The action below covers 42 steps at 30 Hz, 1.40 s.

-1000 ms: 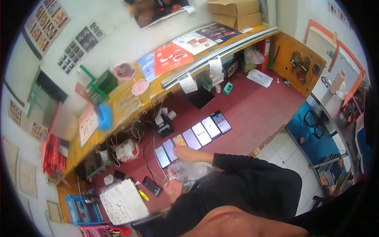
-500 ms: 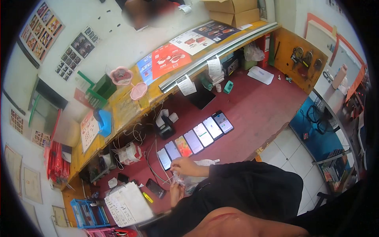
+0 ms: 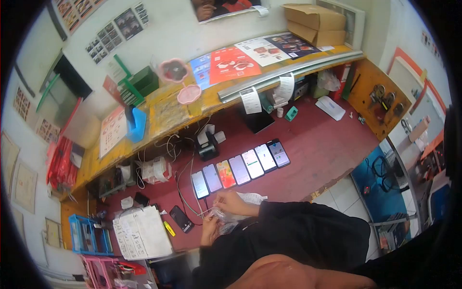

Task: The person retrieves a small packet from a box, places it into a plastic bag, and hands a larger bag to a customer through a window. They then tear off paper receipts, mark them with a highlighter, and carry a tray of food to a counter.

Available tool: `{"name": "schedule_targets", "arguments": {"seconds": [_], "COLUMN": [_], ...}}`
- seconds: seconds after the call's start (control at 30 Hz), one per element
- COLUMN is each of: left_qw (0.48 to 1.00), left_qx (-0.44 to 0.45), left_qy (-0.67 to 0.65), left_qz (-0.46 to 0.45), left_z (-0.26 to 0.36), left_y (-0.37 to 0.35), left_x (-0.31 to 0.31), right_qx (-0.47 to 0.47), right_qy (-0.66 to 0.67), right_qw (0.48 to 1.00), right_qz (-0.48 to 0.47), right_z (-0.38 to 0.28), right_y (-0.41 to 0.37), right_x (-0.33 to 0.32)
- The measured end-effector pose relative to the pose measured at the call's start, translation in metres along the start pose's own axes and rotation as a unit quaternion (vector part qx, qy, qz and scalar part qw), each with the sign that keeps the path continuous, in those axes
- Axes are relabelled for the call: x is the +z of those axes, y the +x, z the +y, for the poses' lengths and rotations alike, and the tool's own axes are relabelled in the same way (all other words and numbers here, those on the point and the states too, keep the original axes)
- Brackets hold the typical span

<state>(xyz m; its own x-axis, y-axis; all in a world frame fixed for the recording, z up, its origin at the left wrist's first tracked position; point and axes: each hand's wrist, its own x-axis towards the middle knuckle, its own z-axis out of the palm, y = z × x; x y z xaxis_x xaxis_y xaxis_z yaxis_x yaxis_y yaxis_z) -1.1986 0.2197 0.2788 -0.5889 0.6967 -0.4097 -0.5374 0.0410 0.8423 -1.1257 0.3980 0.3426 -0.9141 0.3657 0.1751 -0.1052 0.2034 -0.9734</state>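
My right hand (image 3: 232, 203) pinches the top of a crumpled clear plastic bag (image 3: 226, 226), fingers pressed together. Just below it, my left hand (image 3: 210, 229) is closed on the same bag from the side. A thin pale strand (image 3: 204, 212) sticks out to the left between the two hands; I cannot make out what it is. Whatever the bag contains is hidden. Beyond my hands, a row of several lit phones (image 3: 234, 170) lies on the red desk. A white paper slip (image 3: 252, 198) lies beside my right wrist.
At left on the desk lie a dark phone (image 3: 181, 219), a yellow highlighter (image 3: 169, 229) and an open notebook (image 3: 142, 233). Loose cables (image 3: 181, 185) run near a black printer (image 3: 208, 147). A wooden shelf (image 3: 163, 118) with menus and hanging receipts (image 3: 250, 100) rises behind.
The view has shifted, so the desk and shelf appear further right and tilted differently. Both hands stay at the plastic bag, with my left hand slightly higher in view.
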Motion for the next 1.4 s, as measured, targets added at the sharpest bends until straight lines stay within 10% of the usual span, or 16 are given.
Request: {"name": "schedule_targets", "arguments": {"seconds": [0.23,0.43,0.73,0.83,1.4], "left_qw": [0.959,0.774,0.794,0.858,0.732], "left_qx": [0.055,0.166,0.325,0.203,0.227], "left_qy": [0.257,0.561,0.493,0.46,0.641], "left_qz": [0.106,0.242,0.148,0.108,0.029], "left_z": [0.015,0.057,0.033,0.03,0.062], "left_y": [-0.015,-0.047,-0.027,-0.029,-0.03], "left_x": [0.022,0.047,0.015,0.017,0.011], "right_qx": [-0.011,0.081,0.064,0.146,0.245], "right_qy": [-0.048,-0.004,0.015,0.047,0.089], "right_qw": [0.998,0.993,0.996,0.986,0.965], "right_qz": [-0.041,-0.085,-0.056,-0.065,0.027], "right_z": [0.005,-0.009,0.01,0.009,0.021], "right_y": [-0.008,-0.009,-0.005,-0.005,-0.024], "right_x": [-0.003,-0.005,0.009,0.01,0.035]}}
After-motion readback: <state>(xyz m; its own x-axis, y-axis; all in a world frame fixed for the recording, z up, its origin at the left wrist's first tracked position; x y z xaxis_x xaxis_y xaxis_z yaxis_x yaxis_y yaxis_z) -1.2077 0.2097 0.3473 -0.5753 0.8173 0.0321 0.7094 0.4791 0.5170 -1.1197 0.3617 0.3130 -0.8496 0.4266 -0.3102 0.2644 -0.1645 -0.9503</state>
